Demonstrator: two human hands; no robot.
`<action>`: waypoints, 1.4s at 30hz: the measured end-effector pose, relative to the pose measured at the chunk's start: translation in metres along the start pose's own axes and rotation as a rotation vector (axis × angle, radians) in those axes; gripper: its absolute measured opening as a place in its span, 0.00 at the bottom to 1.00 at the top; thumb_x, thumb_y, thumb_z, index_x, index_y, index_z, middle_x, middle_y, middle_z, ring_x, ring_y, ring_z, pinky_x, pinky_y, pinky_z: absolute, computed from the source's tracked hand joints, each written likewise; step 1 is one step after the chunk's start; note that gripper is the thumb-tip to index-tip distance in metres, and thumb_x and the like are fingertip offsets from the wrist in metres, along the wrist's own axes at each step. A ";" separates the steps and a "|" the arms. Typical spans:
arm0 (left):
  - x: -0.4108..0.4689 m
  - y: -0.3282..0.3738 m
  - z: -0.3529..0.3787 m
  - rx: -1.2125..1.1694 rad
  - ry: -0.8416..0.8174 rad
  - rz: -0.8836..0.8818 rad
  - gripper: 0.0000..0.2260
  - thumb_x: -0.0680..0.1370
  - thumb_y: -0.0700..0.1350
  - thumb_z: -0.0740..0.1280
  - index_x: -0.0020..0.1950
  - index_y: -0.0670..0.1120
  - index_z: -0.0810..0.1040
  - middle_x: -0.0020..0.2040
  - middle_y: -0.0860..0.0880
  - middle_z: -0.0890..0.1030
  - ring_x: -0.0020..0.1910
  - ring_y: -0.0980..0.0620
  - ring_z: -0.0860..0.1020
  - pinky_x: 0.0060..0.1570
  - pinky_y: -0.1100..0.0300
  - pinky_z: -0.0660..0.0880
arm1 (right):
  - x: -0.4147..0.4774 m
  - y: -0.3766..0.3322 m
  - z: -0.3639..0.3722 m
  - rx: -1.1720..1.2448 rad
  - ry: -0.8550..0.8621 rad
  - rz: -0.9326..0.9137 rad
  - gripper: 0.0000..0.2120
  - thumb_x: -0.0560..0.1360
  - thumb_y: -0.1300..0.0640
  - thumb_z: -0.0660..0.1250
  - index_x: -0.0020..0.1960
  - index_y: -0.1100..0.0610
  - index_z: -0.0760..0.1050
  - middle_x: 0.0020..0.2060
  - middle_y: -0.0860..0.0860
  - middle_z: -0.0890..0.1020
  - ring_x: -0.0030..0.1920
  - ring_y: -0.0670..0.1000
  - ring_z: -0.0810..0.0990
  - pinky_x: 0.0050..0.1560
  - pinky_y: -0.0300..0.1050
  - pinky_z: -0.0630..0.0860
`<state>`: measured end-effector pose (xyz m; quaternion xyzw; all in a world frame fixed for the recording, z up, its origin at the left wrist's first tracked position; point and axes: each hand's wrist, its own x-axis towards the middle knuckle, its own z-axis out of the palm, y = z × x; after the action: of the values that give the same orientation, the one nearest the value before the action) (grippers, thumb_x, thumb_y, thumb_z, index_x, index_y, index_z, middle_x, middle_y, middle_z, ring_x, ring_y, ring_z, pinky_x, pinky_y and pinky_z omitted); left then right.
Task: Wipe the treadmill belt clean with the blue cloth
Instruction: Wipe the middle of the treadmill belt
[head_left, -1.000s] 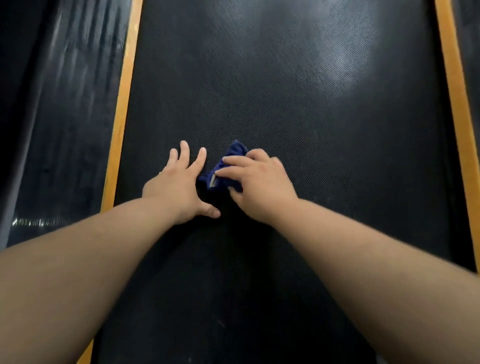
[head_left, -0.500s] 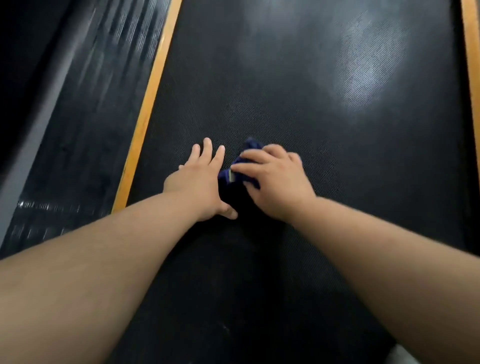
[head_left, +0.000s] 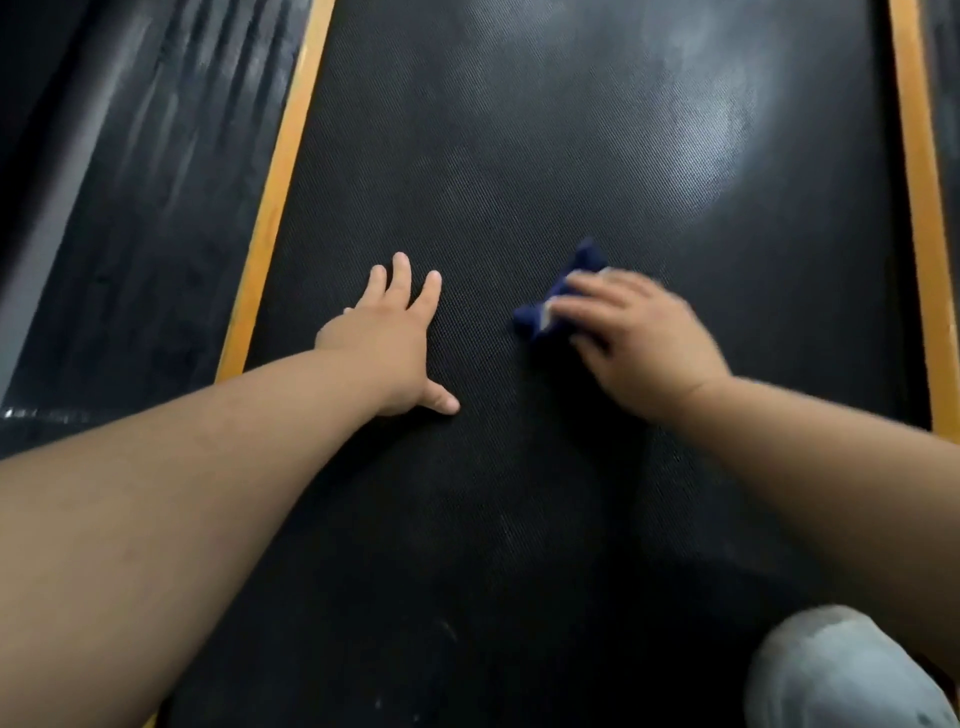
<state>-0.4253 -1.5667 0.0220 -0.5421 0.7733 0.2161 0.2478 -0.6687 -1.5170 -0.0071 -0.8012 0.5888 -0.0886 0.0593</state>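
Blue cloth (head_left: 540, 312) in right hand's (head_left: 644, 343) grip, now apart from left hand (head_left: 384, 343) (flat, fingers straight).

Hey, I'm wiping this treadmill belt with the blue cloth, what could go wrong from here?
1. The blue cloth is bunched small under the right hand, so passes may cover little of the belt.
2. The left hand leans flat on the belt; if it slides, that support could slip.
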 end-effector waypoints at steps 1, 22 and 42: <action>0.001 0.000 0.001 0.000 -0.010 -0.003 0.58 0.64 0.66 0.73 0.76 0.52 0.34 0.76 0.47 0.32 0.76 0.45 0.38 0.71 0.44 0.57 | -0.001 0.014 -0.004 0.006 0.024 0.188 0.16 0.72 0.57 0.65 0.59 0.52 0.78 0.62 0.54 0.78 0.61 0.62 0.75 0.65 0.51 0.68; -0.007 0.031 -0.004 0.064 -0.145 0.060 0.53 0.67 0.62 0.73 0.77 0.53 0.39 0.75 0.39 0.32 0.73 0.32 0.36 0.64 0.27 0.57 | -0.050 -0.092 0.000 0.202 -0.132 0.625 0.29 0.75 0.59 0.55 0.76 0.53 0.56 0.77 0.56 0.53 0.75 0.63 0.50 0.74 0.55 0.48; -0.021 0.071 0.016 0.139 -0.086 0.253 0.57 0.62 0.64 0.76 0.77 0.56 0.40 0.76 0.52 0.33 0.76 0.44 0.36 0.69 0.33 0.54 | -0.092 -0.034 -0.018 0.153 -0.094 0.692 0.23 0.76 0.56 0.61 0.70 0.43 0.67 0.67 0.53 0.66 0.58 0.61 0.66 0.60 0.49 0.69</action>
<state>-0.4835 -1.5188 0.0273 -0.4122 0.8372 0.2146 0.2884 -0.6674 -1.4192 0.0104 -0.5508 0.8135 -0.0704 0.1727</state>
